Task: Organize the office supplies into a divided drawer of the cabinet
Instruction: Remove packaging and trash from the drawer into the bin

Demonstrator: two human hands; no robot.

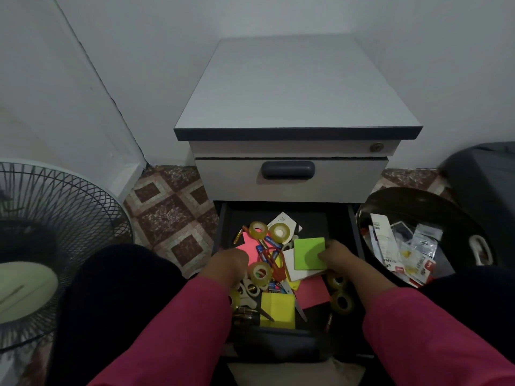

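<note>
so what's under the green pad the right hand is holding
Under the green pad gripped by the right hand lies a white pad, with a pink sheet lower still. Whatever sits directly beneath the green pad's middle is covered.

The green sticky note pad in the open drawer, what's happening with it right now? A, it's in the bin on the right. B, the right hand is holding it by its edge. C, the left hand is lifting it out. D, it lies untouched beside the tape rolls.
B: the right hand grips the right edge of the green sticky note pad over the open drawer.
</note>
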